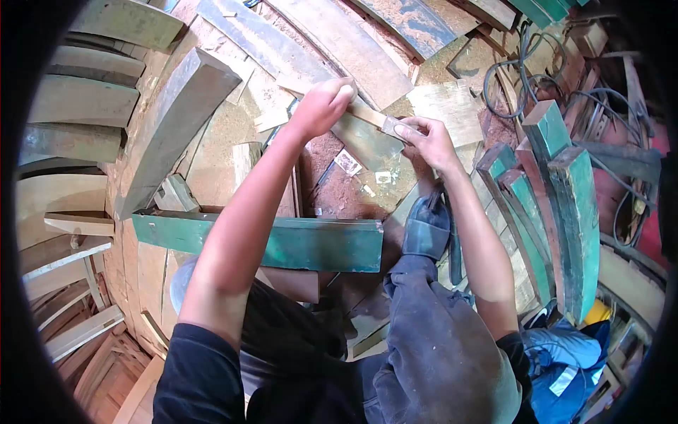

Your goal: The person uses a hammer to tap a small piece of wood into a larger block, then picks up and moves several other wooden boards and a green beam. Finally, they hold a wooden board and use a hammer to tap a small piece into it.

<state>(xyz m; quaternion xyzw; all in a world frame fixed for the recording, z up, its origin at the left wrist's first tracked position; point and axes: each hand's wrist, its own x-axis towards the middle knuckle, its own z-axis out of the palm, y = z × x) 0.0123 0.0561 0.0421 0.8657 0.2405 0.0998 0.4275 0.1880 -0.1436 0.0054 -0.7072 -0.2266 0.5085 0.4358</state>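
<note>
A narrow, light wooden strip [368,113] stretches between my hands, over the dusty floor. My left hand [323,107] is closed around its left part, fingers curled over the wood. At the other end my right hand [429,143] pinches the strip where a short greyish piece [393,127] sits, thumb on top. What that grey piece is, I cannot tell. Below my forearms lies a long green-faced timber [325,244], partly covered by my left arm.
Curved planks [85,101] line the left side, and a thick curved beam [176,127] leans nearby. Green-painted timbers [575,226] stand at right, near looped cables [522,78] and a blue cloth bundle [565,367]. Reddish sawdust [346,194] and scraps cover the floor between my legs and the far boards [346,53].
</note>
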